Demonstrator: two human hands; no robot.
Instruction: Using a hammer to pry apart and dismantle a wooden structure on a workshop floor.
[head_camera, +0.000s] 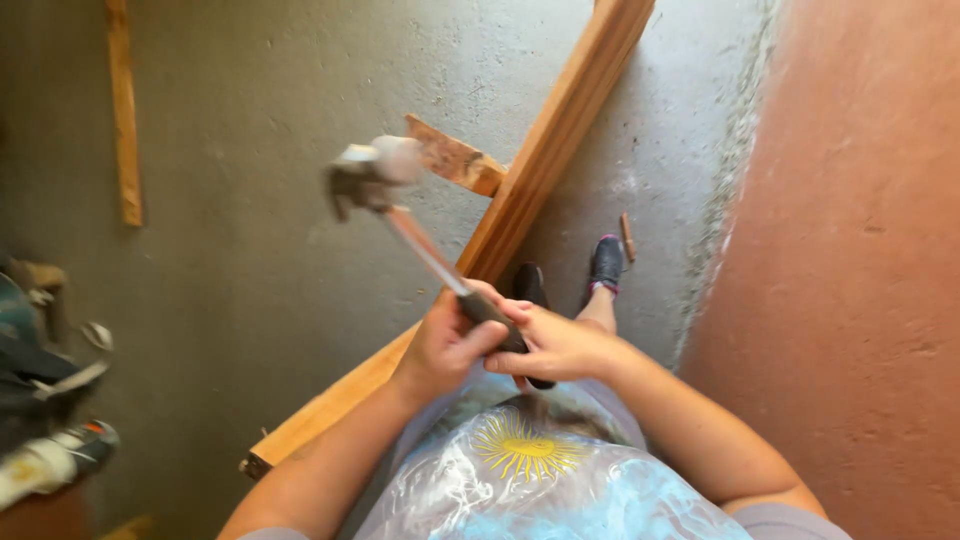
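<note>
A claw hammer (400, 215) with a metal head and dark grip is blurred with motion, its head raised up and to the left. My left hand (445, 340) wraps the dark grip. My right hand (555, 345) closes on the end of the same handle from the right. Below the hammer a long wooden plank (520, 190) runs diagonally over the concrete floor, with a short wooden piece (455, 158) fixed across it beside the hammer head.
My two feet in dark shoes (605, 262) stand beside the plank. A reddish wall (860, 270) rises on the right. A thin wooden strip (124, 110) lies at the far left. Dark tools and gear (45, 400) sit at the left edge.
</note>
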